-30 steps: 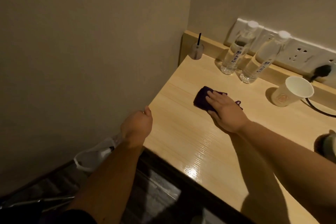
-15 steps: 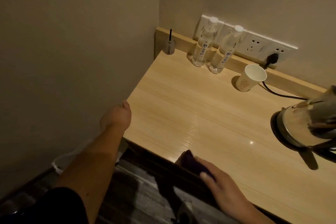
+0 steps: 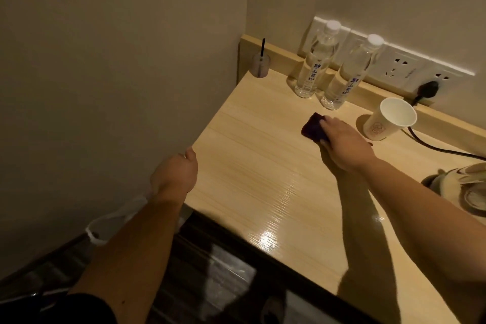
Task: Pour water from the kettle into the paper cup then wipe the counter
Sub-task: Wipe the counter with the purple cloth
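A dark purple cloth [image 3: 311,127] lies flat on the light wooden counter [image 3: 249,166], and my right hand [image 3: 344,143] presses down on it, fingers spread over its right half. The cloth is just in front of the two water bottles and left of the white paper cup [image 3: 389,119], which stands upright near the back ledge. The kettle [image 3: 465,187] shows partly at the right edge. My left hand [image 3: 176,172] is a loose fist at the counter's left front corner, holding nothing that I can see.
Two clear water bottles [image 3: 315,60] [image 3: 347,73] stand by the back ledge. A small clear holder with a black stick [image 3: 260,64] sits in the back left corner. A black plug and cord [image 3: 426,91] run from the wall sockets toward the kettle. A white-bagged bin [image 3: 115,221] sits on the floor at left.
My right hand has slid the cloth from the counter's front edge back toward the bottles and cup. The left hand has stayed at the corner. The view has shifted.
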A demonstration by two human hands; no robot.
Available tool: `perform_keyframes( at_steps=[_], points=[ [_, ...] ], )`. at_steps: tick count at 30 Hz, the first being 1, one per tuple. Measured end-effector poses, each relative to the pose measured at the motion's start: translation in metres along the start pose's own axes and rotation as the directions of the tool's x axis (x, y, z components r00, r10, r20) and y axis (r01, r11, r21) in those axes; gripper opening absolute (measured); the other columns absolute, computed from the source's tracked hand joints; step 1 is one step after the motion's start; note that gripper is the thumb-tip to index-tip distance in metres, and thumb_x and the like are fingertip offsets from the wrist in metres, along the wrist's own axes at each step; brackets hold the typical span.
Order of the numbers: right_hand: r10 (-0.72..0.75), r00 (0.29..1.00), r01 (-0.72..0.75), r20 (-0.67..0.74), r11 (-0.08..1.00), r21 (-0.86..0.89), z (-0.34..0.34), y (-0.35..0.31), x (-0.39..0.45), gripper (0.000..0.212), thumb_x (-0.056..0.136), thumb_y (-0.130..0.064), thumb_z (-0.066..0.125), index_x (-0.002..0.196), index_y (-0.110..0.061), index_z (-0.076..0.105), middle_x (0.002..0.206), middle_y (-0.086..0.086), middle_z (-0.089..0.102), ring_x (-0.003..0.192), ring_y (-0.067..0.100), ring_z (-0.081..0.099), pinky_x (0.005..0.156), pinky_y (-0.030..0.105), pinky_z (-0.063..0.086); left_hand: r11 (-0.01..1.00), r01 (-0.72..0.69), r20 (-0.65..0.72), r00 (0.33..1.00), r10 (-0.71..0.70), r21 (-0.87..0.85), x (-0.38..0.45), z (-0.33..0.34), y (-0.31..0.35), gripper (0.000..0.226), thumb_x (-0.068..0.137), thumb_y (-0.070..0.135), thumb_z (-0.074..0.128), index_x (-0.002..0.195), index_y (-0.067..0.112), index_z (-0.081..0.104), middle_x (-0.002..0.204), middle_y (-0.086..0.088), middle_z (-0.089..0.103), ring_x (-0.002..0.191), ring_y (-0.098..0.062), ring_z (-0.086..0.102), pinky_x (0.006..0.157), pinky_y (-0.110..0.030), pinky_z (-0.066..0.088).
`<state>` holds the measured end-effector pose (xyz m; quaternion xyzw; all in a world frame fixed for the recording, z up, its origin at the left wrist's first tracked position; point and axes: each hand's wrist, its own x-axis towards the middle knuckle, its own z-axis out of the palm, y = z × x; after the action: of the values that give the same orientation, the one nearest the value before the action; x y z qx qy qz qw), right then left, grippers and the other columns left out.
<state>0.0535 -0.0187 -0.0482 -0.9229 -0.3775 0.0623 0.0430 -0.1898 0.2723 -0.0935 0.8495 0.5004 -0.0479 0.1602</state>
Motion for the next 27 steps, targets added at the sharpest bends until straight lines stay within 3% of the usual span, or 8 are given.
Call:
perform_keyframes(
  at_steps=[4,8,16,21,22,24,25,27],
  points=[
    [-0.018,1.0,0.018,-0.003,1.0,-0.019,0.03,0.003,0.005,0.053,0.099,-0.032,0.043,0.145,-0.007,0.036,0.152,0.015,0.035,0.14,0.034,0.029,0.114,0.046,0.023,1.0,-0.013,-0.011,1.0,0.013,0.016,-0.002,-0.003,0.002,0.067,0.102,0.048,0.015,0.081,0.006,0.064,0.086,-0.018,0.063,0.074,-0.029,0.051,0.067,-0.035,0.04],
    [-0.116,0.993,0.115,0.015,0.992,0.053,0.035,-0.011,-0.042,0.056,0.097,-0.039,0.036,0.145,-0.011,0.038,0.153,0.009,0.034,0.142,0.029,0.03,0.116,0.042,0.022,0.999,-0.017,-0.007,1.0,0.018,0.038,-0.002,-0.001,0.001,0.065,0.101,0.049,0.013,0.076,0.009,0.058,0.079,-0.015,0.058,0.072,-0.029,0.051,0.066,-0.036,0.04],
    [-0.286,0.957,0.27,0.058,0.943,0.196,0.061,-0.068,-0.235,0.049,0.096,-0.043,0.038,0.139,-0.022,0.048,0.149,-0.001,0.042,0.139,0.018,0.034,0.111,0.039,0.026,1.0,-0.021,0.019,1.0,0.021,0.019,-0.003,-0.003,0.0,0.078,0.101,0.05,0.011,0.102,-0.005,0.067,0.108,-0.029,0.064,0.096,-0.041,0.06,0.082,-0.044,0.046],
    [-0.223,0.969,0.184,0.102,0.935,0.303,0.058,-0.097,-0.293,0.045,0.097,-0.047,0.035,0.137,-0.03,0.048,0.145,-0.007,0.046,0.136,0.009,0.037,0.111,0.025,0.023,0.999,-0.042,0.032,0.999,0.041,0.022,-0.013,-0.009,0.005,0.076,0.103,0.047,0.013,0.104,-0.009,0.065,0.109,-0.032,0.062,0.097,-0.042,0.059,0.075,-0.042,0.04],
    [-0.128,0.986,0.065,0.108,0.885,0.461,0.048,-0.1,-0.297,0.045,0.097,-0.052,0.034,0.136,-0.035,0.048,0.144,-0.011,0.048,0.133,0.005,0.04,0.109,0.02,0.026,0.999,-0.042,0.035,0.999,0.041,0.025,-0.014,-0.01,0.006,0.077,0.103,0.047,0.013,0.104,-0.01,0.065,0.109,-0.032,0.062,0.096,-0.041,0.059,0.075,-0.042,0.04],
    [0.141,0.965,-0.26,0.219,0.589,0.765,0.02,-0.105,-0.294,0.051,0.087,-0.066,0.043,0.132,-0.043,0.051,0.136,-0.022,0.054,0.127,-0.001,0.047,0.105,0.018,0.033,0.998,-0.04,0.042,0.998,0.038,0.04,-0.014,-0.01,0.006,0.077,0.103,0.047,0.012,0.104,-0.009,0.065,0.11,-0.032,0.062,0.095,-0.04,0.058,0.074,-0.041,0.039],
    [0.25,0.915,-0.39,0.316,0.354,0.85,0.007,-0.104,-0.29,0.055,0.081,-0.07,0.049,0.128,-0.042,0.056,0.127,-0.019,0.062,0.12,0.004,0.055,0.103,0.024,0.039,0.998,-0.042,0.049,0.998,0.04,0.037,-0.015,-0.01,0.007,0.077,0.103,0.047,0.011,0.103,-0.008,0.065,0.109,-0.031,0.062,0.092,-0.039,0.058,0.073,-0.041,0.038],
    [0.341,0.757,-0.518,0.558,-0.208,0.83,-0.015,-0.092,-0.279,0.046,0.085,-0.054,0.055,0.119,-0.024,0.063,0.112,0.003,0.073,0.105,0.024,0.067,0.094,0.042,0.05,0.999,-0.044,0.049,0.998,0.043,0.017,-0.016,-0.011,0.007,0.076,0.103,0.046,0.013,0.099,-0.008,0.066,0.104,-0.031,0.062,0.078,-0.034,0.052,0.07,-0.039,0.037]
  ],
)
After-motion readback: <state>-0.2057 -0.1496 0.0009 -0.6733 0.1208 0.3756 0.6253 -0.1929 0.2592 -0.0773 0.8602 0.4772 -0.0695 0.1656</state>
